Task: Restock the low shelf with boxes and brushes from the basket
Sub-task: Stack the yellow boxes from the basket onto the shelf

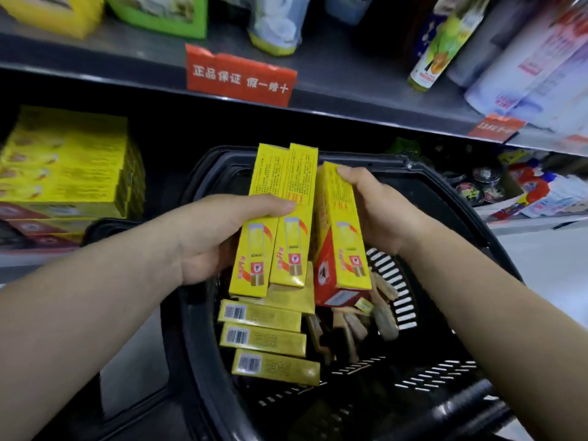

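My left hand (216, 237) grips two long yellow boxes (280, 186) side by side, held above the black basket (203, 361). Beside them, my right hand (385, 214) clasps a thicker yellow and red box (340, 237) from its right side. Inside the basket lie three more yellow boxes (264, 340) with barcodes up. Several wooden brushes (356, 323) are piled to their right. On the low shelf at the left stands a stack of matching yellow boxes (66, 167).
An upper shelf (350, 100) with red price tags (240, 76) juts out above the basket, holding bottles and packages. Small round tins and packets (509, 189) lie on the low shelf at the right. The basket's handle (461, 412) crosses the lower right.
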{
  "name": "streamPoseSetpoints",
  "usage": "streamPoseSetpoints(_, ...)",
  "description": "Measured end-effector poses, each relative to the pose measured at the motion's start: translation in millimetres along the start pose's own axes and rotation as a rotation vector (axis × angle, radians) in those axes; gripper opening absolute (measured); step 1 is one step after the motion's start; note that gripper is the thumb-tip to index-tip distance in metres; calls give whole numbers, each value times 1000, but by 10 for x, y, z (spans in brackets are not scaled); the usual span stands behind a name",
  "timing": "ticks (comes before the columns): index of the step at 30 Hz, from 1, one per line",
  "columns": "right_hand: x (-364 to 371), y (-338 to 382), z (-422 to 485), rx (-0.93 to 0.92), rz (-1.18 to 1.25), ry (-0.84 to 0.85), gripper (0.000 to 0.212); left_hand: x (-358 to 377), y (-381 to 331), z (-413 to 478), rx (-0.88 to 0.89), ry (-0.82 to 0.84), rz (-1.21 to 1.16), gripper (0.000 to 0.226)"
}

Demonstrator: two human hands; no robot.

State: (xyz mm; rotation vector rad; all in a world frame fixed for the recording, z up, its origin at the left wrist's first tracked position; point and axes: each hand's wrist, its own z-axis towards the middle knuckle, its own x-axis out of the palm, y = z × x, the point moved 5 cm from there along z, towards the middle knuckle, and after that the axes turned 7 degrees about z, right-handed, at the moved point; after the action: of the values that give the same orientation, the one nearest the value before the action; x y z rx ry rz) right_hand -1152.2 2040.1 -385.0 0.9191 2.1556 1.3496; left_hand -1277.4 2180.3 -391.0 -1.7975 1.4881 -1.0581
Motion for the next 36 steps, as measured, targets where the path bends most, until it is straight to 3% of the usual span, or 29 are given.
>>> streamPoseSetpoints(3, 289, 119, 39, -34, -4, -57, 51, -181, -46, -196, 11, -37, -39, 20)
streamPoseSetpoints(8, 839, 348, 149, -124, -67, -4, 33, -590, -26, -493, 38, -139, -56, 30)
streamPoseSetpoints(13, 1423, 483, 380, -115, -155, 97, 33, -1036, 54, -787, 62, -216, -135, 18)
streamPoseSetpoints(16, 1786, 525, 562, -65, -234, 151, 35, -1363, 171, -946, 42, -286, -129, 22)
streamPoseSetpoints(19, 2093, 547, 751, -43, -307, 149, 40, -1675, 245, -1106, -17, -269, -202, 18)
streamPoseSetpoints(28, 2477, 518, 1343, -39, -180, 40, 32, -2971, 632, -1199, -2, -874, -194, 38)
streamPoseSetpoints(33, 2560, 350, 1596, -64, -276, 81, 8, -3152, 705, -1191, 45, -960, -276, 29)
streamPoseSetpoints(36, 2594, 269, 1687, -146, -598, 109, 19, -3172, 711, -1149, 68, -950, -279, 18)
